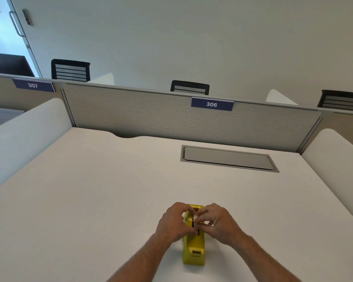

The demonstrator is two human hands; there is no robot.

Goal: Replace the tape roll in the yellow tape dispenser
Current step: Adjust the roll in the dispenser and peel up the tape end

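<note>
At the near middle of the table (90, 190), both hands meet over the top of the yellow tape dispenser (193, 249). The left hand (174, 222) curls over the dispenser's left side, fingers bent and closed around the upper part of the body. The right hand (216, 222) comes in from the other side, its grip pinched with thumb and forefinger at the slot where the roll sits. A small pale patch (195, 217) shows between the fingertips; it may be the tape roll or its core, but it is too hidden to tell which, or whether the pinch truly has hold of it.

The dispenser stands lengthwise, cutter end toward the person, back end under the hands, resting flat on the table. No spare roll is visible anywhere on the table.

By my judgement the step in hand is working at the roll in its cradle, either lifting it out or seating it; the picture does not settle which. The next move calls for the left hand to brace the body while the right guides the core straight along the side slots, without tilting it.

Farther out, a grey flap cover (228, 158) is set into the table, and a partition (151, 115) carries a label reading 306 (212, 104).
</note>
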